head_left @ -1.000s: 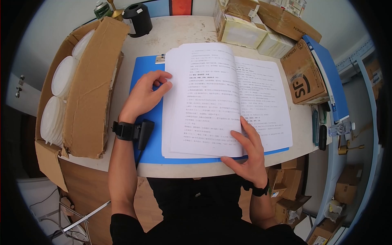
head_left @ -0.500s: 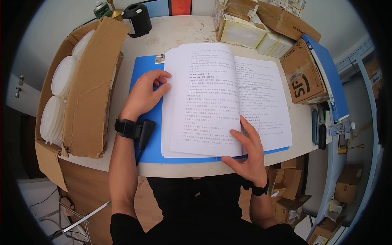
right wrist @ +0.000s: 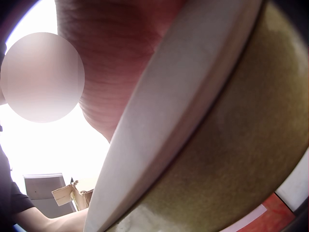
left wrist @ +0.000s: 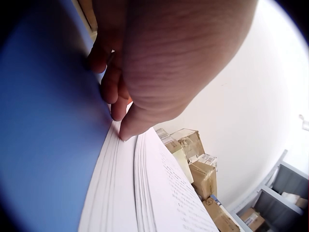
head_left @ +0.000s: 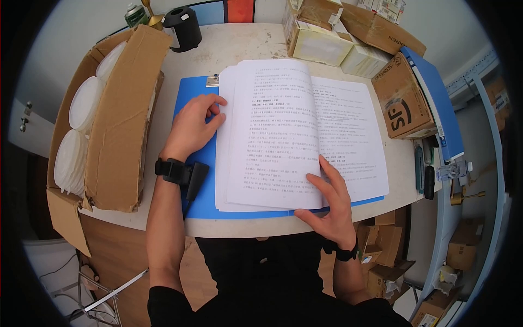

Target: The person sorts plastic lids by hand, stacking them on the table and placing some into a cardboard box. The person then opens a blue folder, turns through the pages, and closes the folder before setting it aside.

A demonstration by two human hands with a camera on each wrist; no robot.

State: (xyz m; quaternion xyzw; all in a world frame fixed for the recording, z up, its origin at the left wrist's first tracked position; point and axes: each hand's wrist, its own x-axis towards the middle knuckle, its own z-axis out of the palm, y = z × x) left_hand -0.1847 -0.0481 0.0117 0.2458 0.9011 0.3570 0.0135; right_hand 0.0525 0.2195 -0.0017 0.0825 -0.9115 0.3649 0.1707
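Note:
A thick stack of printed pages lies spread in two parts on a blue clipboard. My left hand rests over the clipboard with its fingers loosely bent. In the left wrist view, its fingertips touch the edge of the layered sheets. At the lower middle, my right hand lies with fingers spread, touching the raised left-hand pages near their bottom right corner. The right-hand pages lie flat beside it. Only the right palm's heel shows in the right wrist view, at the table edge.
A long cardboard box of white lids stands on the left. At the back are a black cylindrical container and several boxes. A brown carton and a blue folder stand at the right edge.
Both hands and the pages hold nearly the same place. The whole head view has shifted very slightly.

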